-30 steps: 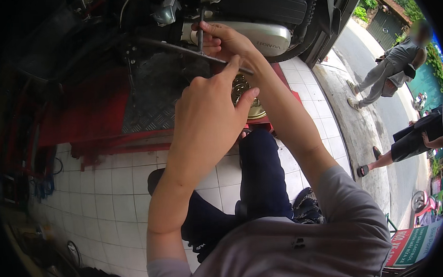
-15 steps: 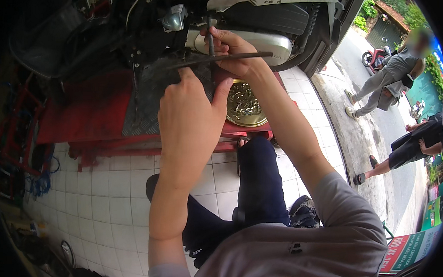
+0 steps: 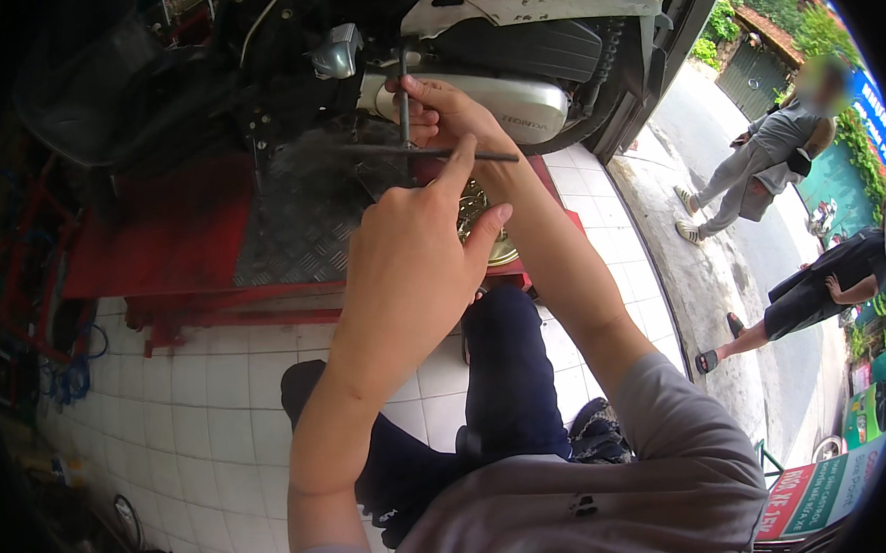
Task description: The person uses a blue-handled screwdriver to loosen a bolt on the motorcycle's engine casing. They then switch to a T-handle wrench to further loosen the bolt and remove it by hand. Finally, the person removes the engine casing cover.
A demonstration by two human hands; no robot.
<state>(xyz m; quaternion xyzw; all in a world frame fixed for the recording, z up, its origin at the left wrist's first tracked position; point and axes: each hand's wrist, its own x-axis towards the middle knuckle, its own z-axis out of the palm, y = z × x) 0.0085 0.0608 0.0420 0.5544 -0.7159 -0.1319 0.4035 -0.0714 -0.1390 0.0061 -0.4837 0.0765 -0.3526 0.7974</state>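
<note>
A dark T-handle wrench [image 3: 405,118] points away from me at the side of a motorcycle, beside its silver engine cover [image 3: 525,114]. My right hand [image 3: 452,116] has its fingers curled round the wrench's shaft. Just nearer to me is my left hand [image 3: 411,240], its index finger stretched out against the right part of the crossbar and its thumb spread apart. The crossbar's left end is smeared by motion. What the wrench's far tip meets is hard to make out. Partly behind my hands sits a round gold-coloured tray [image 3: 505,259] with small metal parts in it.
The motorcycle stands over a red lift platform [image 3: 161,241] with a dark tread plate [image 3: 301,239]. White floor tiles [image 3: 229,398] lie below. Outside at the right, two people [image 3: 772,149] stand by the street. Blue hose [image 3: 68,376] hangs at the left.
My left index finger has moved right along the crossbar, from its left part to its right part. The wrench's crossbar has turned slightly. My right hand stays round the shaft.
</note>
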